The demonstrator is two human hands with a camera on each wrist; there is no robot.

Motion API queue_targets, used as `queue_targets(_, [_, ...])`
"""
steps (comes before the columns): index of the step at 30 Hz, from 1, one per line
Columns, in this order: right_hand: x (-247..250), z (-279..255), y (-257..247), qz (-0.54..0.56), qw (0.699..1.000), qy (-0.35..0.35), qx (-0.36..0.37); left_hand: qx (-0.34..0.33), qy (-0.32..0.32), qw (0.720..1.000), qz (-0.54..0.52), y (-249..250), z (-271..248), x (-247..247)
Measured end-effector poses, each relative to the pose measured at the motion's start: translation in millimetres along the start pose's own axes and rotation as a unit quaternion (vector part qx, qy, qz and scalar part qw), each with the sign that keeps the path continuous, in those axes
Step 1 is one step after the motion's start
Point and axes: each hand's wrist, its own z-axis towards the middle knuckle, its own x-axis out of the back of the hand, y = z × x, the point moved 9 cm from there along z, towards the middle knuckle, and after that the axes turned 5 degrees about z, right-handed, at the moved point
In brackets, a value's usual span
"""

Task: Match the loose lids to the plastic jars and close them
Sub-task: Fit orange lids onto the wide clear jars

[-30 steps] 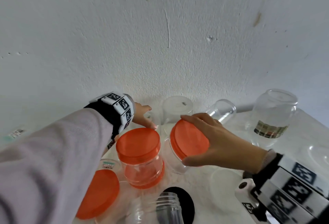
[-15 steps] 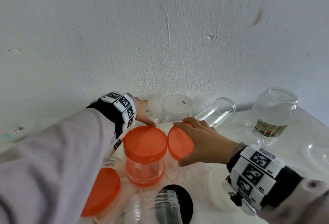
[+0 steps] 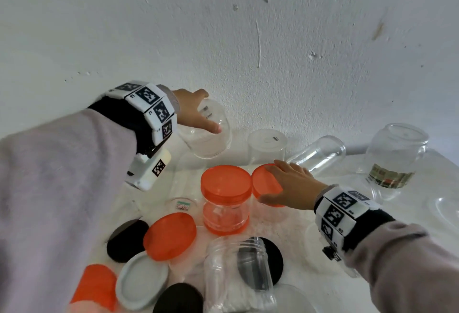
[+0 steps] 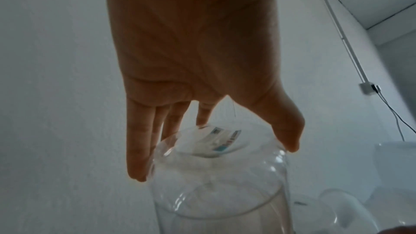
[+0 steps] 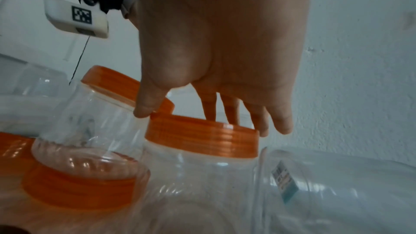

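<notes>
Plastic jars and loose lids crowded a white table [image 3: 285, 228] set against a white wall [image 3: 248, 39]. The left hand [image 3: 191, 111] gripped a clear, lidless jar [image 3: 208, 136] by its closed end, thumb on one side and fingers on the other, and held it tilted above the table's far edge — mouth pointing down and away from the wrist. The right hand [image 3: 290, 186] rested with straight fingers on the orange lid [image 3: 264, 183] of a second jar [image 5: 202, 175], holding nothing; that lid sat on the jar's mouth. Just beside it stood an orange-lidded jar [image 3: 226, 200] on an orange base. Nearer the person lay an open clear jar [image 3: 238, 270], a loose orange lid [image 3: 171, 237], a white lid [image 3: 141, 280] and black lids [image 3: 126, 240]. Toward the wall stood an upturned clear jar [image 3: 267, 145]; a clear jar lay on its side [image 3: 318, 153], and a labelled round jar [image 3: 395, 156] stood at far right.
</notes>
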Motion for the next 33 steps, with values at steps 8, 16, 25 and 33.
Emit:
queue_targets(8, [13.5,-31.3,-42.6,0.004,0.997,0.049,0.064,0.019,0.005,0.997,-0.079,-54.5,-75.3,17.4])
queue_targets(16, [-3.1,-80.8,-120.6,0.005,0.99,-0.016,0.14,0.042,0.064,0.985,-0.158,-93.9,-149.8,15.8])
queue_targets(25, [-35.3,-64.3,-215.1,-0.055,0.983,-0.085,0.154,0.066,0.163,0.952,-0.25,-133.7,-222.4,-1.8])
queue_targets(33, [-66.7,-24.1,-239.9,-0.089,0.986,-0.102,0.097,0.119,0.237,0.895,-0.36,-177.5,-283.1,-29.7])
